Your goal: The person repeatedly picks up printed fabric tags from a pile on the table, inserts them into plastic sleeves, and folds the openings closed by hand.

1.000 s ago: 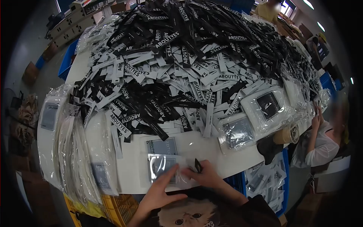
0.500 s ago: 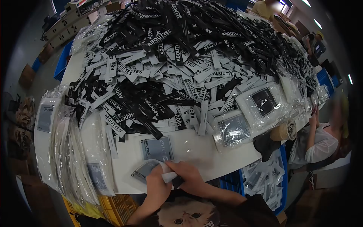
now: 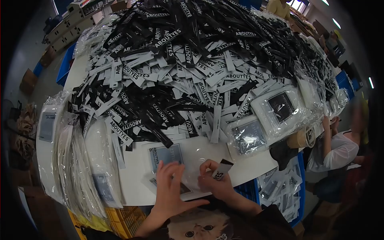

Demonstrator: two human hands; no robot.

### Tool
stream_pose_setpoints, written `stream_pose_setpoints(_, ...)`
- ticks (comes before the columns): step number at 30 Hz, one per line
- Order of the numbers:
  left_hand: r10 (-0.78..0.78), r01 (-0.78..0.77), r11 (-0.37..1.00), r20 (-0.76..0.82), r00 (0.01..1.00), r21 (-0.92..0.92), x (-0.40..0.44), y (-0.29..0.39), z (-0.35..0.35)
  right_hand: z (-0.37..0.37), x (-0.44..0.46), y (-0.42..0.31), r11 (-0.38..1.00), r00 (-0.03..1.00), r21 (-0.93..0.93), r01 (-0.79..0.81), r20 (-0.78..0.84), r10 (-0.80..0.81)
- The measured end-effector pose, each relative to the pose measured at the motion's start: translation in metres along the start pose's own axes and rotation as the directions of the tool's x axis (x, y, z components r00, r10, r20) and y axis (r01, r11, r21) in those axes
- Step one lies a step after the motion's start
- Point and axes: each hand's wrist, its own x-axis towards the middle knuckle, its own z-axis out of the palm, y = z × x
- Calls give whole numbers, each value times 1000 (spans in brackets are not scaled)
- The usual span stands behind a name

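Observation:
My left hand (image 3: 169,196) is raised over the table's front edge, fingers and thumb spread apart, with nothing in it. Partly hidden beneath it is a clear bag with a grey print (image 3: 185,189). A second clear bag with a grey "ABOUTYES" print (image 3: 167,157) lies flat just beyond my fingertips. To the right, my right hand (image 3: 215,186) is closed around a narrow sachet (image 3: 223,170), whose dark end and "YES" lettering stick out past the fingers. A big heap of black sachets (image 3: 188,24) and white sachets (image 3: 216,76) rises behind both hands.
Stacked clear bags (image 3: 66,156) stand at the left, over a yellow crate (image 3: 126,220). Filled bags (image 3: 248,136) and a cup (image 3: 302,138) sit at the right. Below is a blue bin (image 3: 301,192) with packed bags. A co-worker (image 3: 334,150) is at the right edge.
Both hands were together at a bag's opening. They have parted, the left opening and letting the bag lie, the right moving right with a sachet now showing in it.

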Motion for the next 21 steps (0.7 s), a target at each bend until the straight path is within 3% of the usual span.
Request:
stream_pose_setpoints(2, -145, 145, 989, -9, 989, -18, -5, 0, 18, -5, 2, 7, 976, 979, -84, 199, -32, -203)
stream_pose_setpoints(3, -143, 143, 990, -12, 990, -19, -6, 0, 17, -4, 2, 2, 976, 978, -86, 201, -32, -204)
stream_pose_setpoints(5, -245, 248, 968, 94, 965, -22, -7, -1, 13, 1, 1, -11, 935, 943, 128, 332, -78, -324)
stream_pose_setpoints(7, -226, 226, 974, 148, 963, 18, -4, -4, 10, -2, 1, -15, 905, 903, 72, 420, -129, -409)
stream_pose_setpoints(9, -208, 201, 978, 198, 958, 55, -4, -1, 11, -1, 4, -17, 759, 825, 333, 559, -140, -547)
stream_pose_setpoints(10, -229, 236, 971, 166, 959, -26, -4, 3, 12, 1, 8, -15, 761, 827, 365, 537, -47, -560)
stream_pose_setpoints(11, -249, 264, 959, 136, 959, -107, -5, 5, 12, 8, 8, -15, 865, 898, 258, 431, -27, -440)
stream_pose_setpoints(12, -247, 262, 959, 139, 959, -104, -9, 4, 14, 15, 6, -14, 939, 950, 148, 312, -24, -311)
stream_pose_setpoints(13, -230, 238, 968, 94, 969, -85, -14, 0, 17, 12, 7, -6, 958, 962, -96, 272, 53, -268)
stream_pose_setpoints(14, -213, 216, 974, 47, 976, -65, -16, -2, 18, 13, 6, -5, 957, 962, -94, 273, 54, -269)
stream_pose_setpoints(16, -272, 272, 956, 15, 962, -106, -6, 2, 4, 14, 2, -5, 981, 992, -153, 123, 5, -124)
stream_pose_setpoints(18, -330, 325, 933, -9, 944, -152, -6, -7, -10, 2, 3, 5, 987, 993, -102, 121, 25, -119)
stream_pose_setpoints(20, -474, 604, 748, 416, 776, -276, -13, -24, -28, 3, 1, 4, 992, 993, -51, 117, 36, -115)
stream_pose_setpoints(21, -472, 604, 748, 419, 776, -275, -11, -22, -28, 13, 0, -5, 976, 972, 5, 219, -93, -218)
